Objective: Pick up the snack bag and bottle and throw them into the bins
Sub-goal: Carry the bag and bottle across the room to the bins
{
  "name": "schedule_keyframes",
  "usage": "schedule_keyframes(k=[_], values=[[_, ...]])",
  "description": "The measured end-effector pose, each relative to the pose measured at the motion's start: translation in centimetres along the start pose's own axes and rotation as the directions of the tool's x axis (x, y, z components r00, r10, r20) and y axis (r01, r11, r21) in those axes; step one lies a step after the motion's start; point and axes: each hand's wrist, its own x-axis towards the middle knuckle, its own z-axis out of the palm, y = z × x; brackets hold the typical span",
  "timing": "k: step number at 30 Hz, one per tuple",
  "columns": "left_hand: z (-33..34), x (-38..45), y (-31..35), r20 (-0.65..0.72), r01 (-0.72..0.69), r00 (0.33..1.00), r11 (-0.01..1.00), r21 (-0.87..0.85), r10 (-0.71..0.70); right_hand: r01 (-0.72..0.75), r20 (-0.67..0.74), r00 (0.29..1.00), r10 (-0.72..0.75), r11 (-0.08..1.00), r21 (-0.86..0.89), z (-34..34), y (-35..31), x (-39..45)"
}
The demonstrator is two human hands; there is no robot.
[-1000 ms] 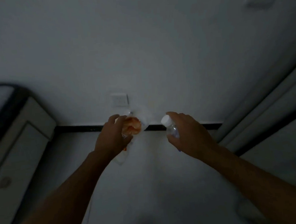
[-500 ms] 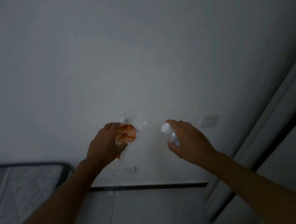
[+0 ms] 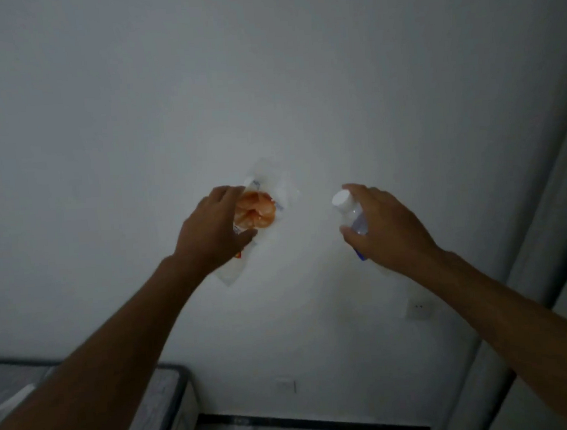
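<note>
My left hand (image 3: 209, 233) is closed around a clear snack bag (image 3: 258, 210) with orange chips printed on it; the bag sticks out above and below my fingers. My right hand (image 3: 387, 231) grips a small clear bottle (image 3: 350, 211) with a white cap, cap pointing up and to the left. Both arms are stretched forward at chest height in front of a plain white wall. No bin is in view.
A grey mattress (image 3: 148, 405) sits at the lower left against the wall. A wall socket (image 3: 418, 308) is below my right forearm. A black skirting strip (image 3: 307, 424) runs along the floor edge. A pale curtain (image 3: 551, 229) hangs on the right.
The view has tilted upward, so the floor and mattress sank lower in the frame. Both hands keep hold of the bag and bottle and sit slightly higher and farther apart.
</note>
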Motion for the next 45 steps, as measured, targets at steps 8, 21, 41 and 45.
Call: schedule_keyframes(k=[8, 21, 41, 45], values=[[-5.4, -0.2, -2.8, -0.065, 0.005, 0.998, 0.999, 0.054, -0.002, 0.083, -0.060, 0.995, -0.083, 0.997, 0.005, -0.7, -5.7, 2.8], [-14.8, -6.7, -9.1, -0.140, 0.157, 0.982, 0.961, 0.227, -0.127, 0.227, -0.045, 0.974, -0.222, 0.960, 0.162, 3.2, -15.5, 4.3], [-38.0, -39.1, 0.9, -0.506, 0.736, 0.669, 0.384, 0.558, -0.545, 0.633, -0.159, 0.595, -0.788, 0.337, 0.697, 3.2, -42.8, -7.6], [-44.0, -47.2, 5.6, -0.620, 0.814, 0.556, 0.212, 0.541, -0.553, 0.645, -0.241, 0.508, -0.827, 0.180, 0.743, 0.3, -50.0, -12.9]])
